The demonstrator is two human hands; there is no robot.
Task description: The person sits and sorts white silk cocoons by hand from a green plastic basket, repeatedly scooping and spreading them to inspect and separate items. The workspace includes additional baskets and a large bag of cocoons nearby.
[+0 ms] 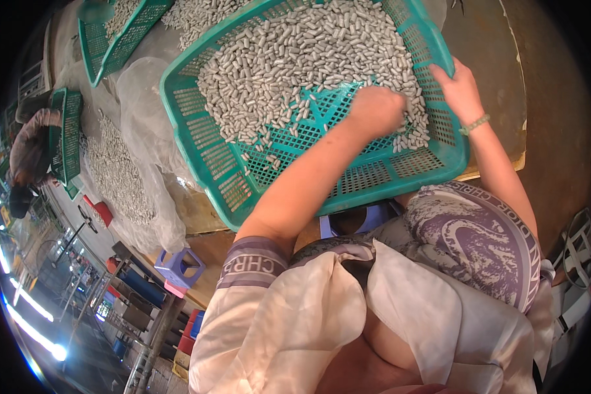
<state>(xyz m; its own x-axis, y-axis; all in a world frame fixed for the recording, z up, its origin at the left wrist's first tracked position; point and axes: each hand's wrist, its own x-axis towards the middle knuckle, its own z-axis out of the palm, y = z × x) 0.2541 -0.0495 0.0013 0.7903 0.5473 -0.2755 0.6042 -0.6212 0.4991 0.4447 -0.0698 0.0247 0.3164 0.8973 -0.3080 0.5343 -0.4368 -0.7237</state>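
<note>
Worktop: a brown surface (pixel 492 49) with a pale, worn edge shows to the right of your basket; on the left, clear plastic sheeting (pixel 148 108) lies crumpled over it
Green basket: your slotted basket (pixel 374 176) sits right in front of you, its near side reaching out over your lap
Grey pellets: small capsule-shaped pieces (pixel 308 56) cover most of the basket's far half and right side, while bare green mesh shows toward you
Left hand: yours (pixel 377 111) is inside the basket at the near edge of the pellets, knuckles up and blurred; its fingers look curled, but you cannot tell from here whether they hold any pieces
Right hand: yours (pixel 459 88) has its fingers clamped on the basket's right rim, a beaded bracelet (pixel 475 125) at the wrist
Spread pile: more grey pieces (pixel 118 174) lie on the sheeting to your left
Second basket: another green one (pixel 105 56) stands tilted at the upper left, with grey pieces in it
Co-worker: a bent-over person (pixel 39 138) at your far left is beside a further green basket (pixel 67 131)
Stool: a purple-blue one (pixel 180 268) stands below the worktop's left end
Room: bright light strips (pixel 36 325) and a metal frame (pixel 144 351) fill the lower left; brown floor (pixel 561 131) runs down your right
</note>
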